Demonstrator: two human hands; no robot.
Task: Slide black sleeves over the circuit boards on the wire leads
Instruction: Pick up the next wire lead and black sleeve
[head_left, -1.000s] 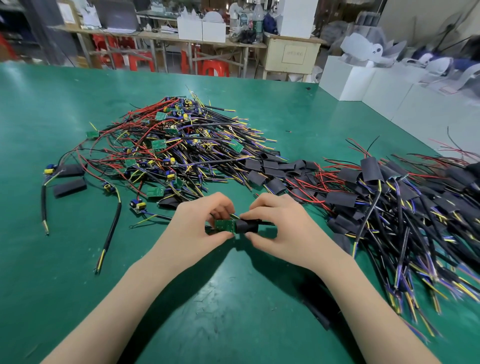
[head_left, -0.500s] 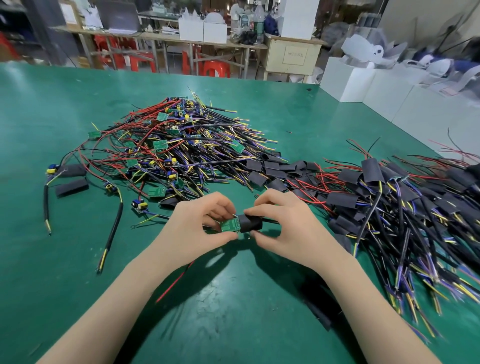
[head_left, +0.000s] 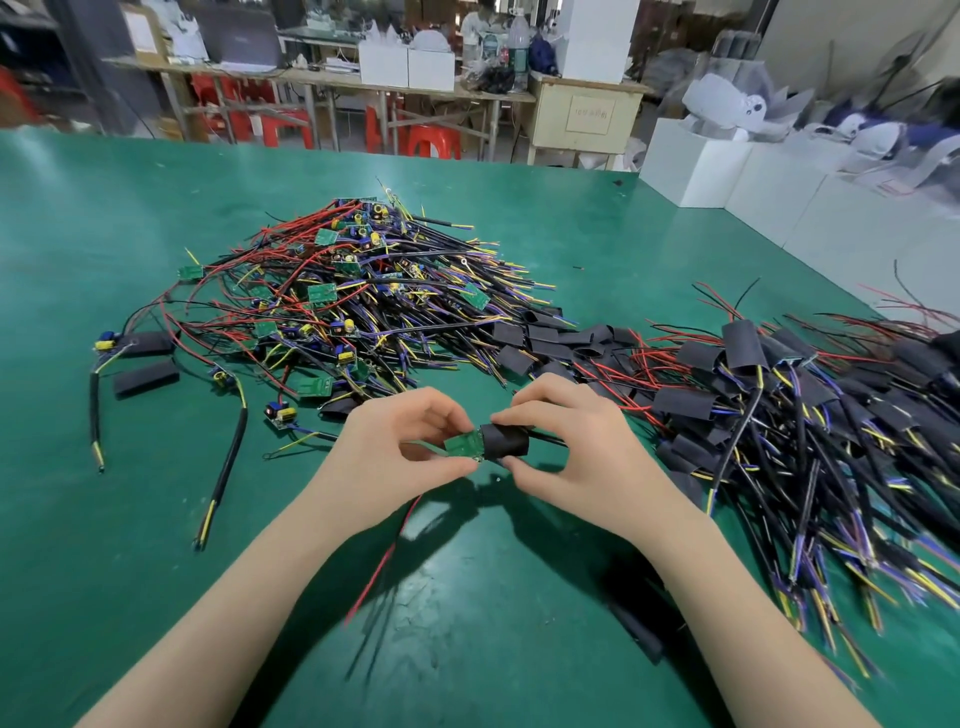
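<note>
two hands meet just above the green table (head_left: 130, 519) in the head view, near its front middle. the left hand (head_left: 395, 457) pinches a small green circuit board (head_left: 462, 446) between thumb and curled fingers, board tilted, its right end at the mouth of a black sleeve (head_left: 505, 441). the right hand (head_left: 576, 447) grips that sleeve, forefinger over the top and thumb under it (sleeve covers only the board's right edge; most of the green face shows). a black lead (head_left: 545, 440) runs out of the sleeve's right end behind the right fingers. a red wire (head_left: 384, 561) hangs from below the left hand and trails toward the viewer over the table. behind the hands, left of centre, lies a heap of unsleeved boards and leads (head_left: 363, 301), red, black, yellow and purple wires tangled together. just right of that heap, a cluster of loose black sleeves (head_left: 550, 338) lies flat. further right, a second heap of sleeved leads (head_left: 805, 415) spreads to the table's right edge, its near part blurred. well left of the hands, two flat sleeves (head_left: 145, 376) lie beside a thick black cable (head_left: 228, 467) with yellow tips. beyond the table: workbenches (head_left: 322, 78), red stools (head_left: 280, 127), white boxes (head_left: 691, 166). detail there is too soft to tell more.
</note>
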